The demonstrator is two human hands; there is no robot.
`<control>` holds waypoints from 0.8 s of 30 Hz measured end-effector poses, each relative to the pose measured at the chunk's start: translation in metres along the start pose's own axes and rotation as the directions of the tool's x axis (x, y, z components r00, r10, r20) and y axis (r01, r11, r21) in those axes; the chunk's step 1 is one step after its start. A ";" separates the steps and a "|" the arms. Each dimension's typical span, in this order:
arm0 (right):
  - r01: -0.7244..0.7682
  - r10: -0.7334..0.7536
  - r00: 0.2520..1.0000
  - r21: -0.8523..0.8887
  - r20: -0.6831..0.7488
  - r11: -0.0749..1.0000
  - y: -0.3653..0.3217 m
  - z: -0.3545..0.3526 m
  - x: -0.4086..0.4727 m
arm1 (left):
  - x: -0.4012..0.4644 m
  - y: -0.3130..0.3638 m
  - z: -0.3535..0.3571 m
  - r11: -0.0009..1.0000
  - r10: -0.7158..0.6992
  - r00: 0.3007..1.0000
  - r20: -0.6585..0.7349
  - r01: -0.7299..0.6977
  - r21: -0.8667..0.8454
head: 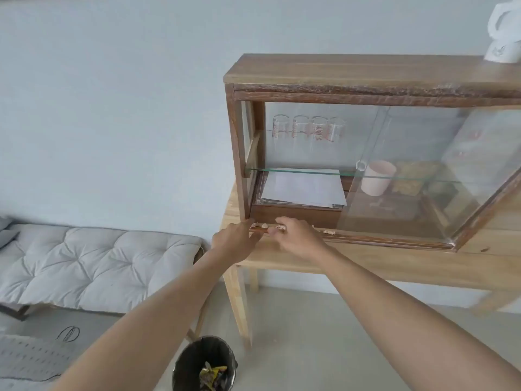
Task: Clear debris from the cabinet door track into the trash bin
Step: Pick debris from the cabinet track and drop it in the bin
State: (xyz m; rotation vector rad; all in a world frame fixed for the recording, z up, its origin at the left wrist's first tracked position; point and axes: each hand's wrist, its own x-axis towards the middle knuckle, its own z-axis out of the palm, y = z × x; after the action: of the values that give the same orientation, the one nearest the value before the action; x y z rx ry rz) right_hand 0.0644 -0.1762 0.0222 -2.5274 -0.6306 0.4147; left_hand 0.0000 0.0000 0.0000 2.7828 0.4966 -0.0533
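Pale debris [265,225] lay in the door track [366,239] along the cabinet [338,77]'s bottom front edge, bunched near its left corner, with another bit farther right. The left hand [235,242] reached the corner, fingers extended loosely at the track just left of the crumbs. The right hand [296,238] sat just right of them, fingertips curled and pinching at a piece. The trash bin [183,362] stood on the floor below, well apart, beside the wooden table [366,263]'s leg.
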 end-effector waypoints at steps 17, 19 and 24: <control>0.103 -0.094 0.988 0.068 -0.124 0.992 0.000 0.025 0.030 | 0.018 -0.010 0.015 0.996 0.042 0.972 -0.232 -0.022 0.088; 0.105 -0.092 0.985 0.085 -0.145 0.991 0.000 0.026 0.030 | 0.017 -0.012 0.015 0.996 0.060 0.966 -0.250 -0.041 0.081; 0.096 -0.077 0.981 0.096 -0.180 0.991 -0.002 0.029 0.026 | 0.002 -0.021 0.018 0.994 0.107 0.946 -0.305 -0.113 -0.004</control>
State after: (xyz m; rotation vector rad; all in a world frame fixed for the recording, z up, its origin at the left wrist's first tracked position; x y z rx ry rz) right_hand 0.0747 -0.1503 -0.0052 -2.3945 -0.6309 0.1848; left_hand -0.0048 0.0135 -0.0230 2.8032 0.4084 0.4109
